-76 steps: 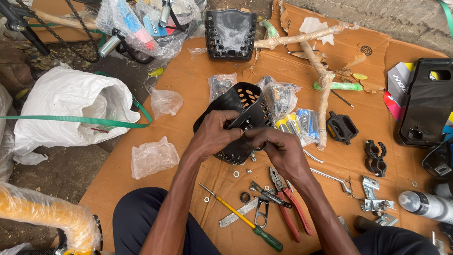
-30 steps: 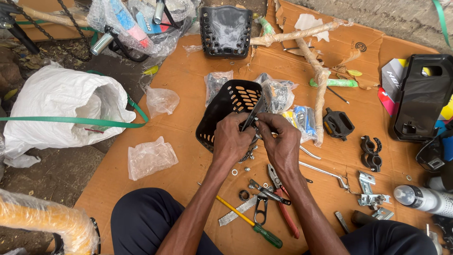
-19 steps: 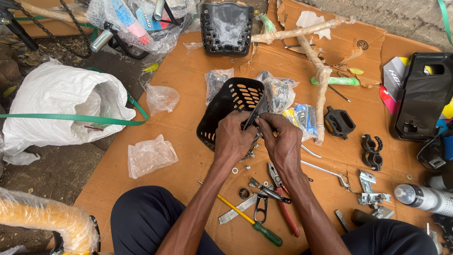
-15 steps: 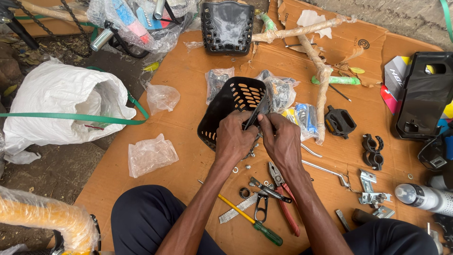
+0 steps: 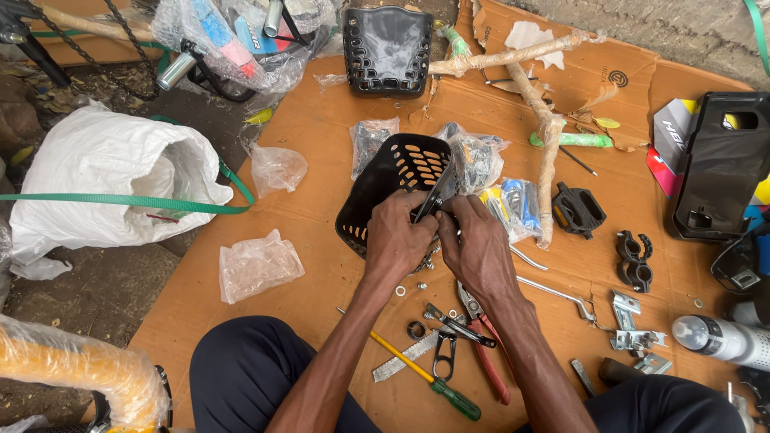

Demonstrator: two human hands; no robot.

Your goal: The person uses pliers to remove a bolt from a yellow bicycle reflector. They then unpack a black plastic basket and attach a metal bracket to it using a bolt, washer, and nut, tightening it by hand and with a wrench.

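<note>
My left hand (image 5: 399, 239) and my right hand (image 5: 479, 246) meet over a black perforated plastic seat part (image 5: 392, 178) that lies on the brown cardboard (image 5: 321, 184). Both hands grip a narrow dark metal bracket (image 5: 437, 192) that slants up against the seat's right edge. My fingers hide the bracket's lower end. Small washers and nuts (image 5: 411, 285) lie just below my hands.
Red-handled pliers (image 5: 488, 361), a yellow and green screwdriver (image 5: 425, 377) and scissors (image 5: 446, 353) lie near my knees. Plastic bags (image 5: 258, 263), a wrapped frame tube (image 5: 547, 144), a black pedal (image 5: 577, 210), a second black seat part (image 5: 387, 50) and a white sack (image 5: 108, 172) surround the work spot.
The black seat part has been turned so its perforated face shows. My hands moved from its middle to its right edge and now hold the metal bracket there.
</note>
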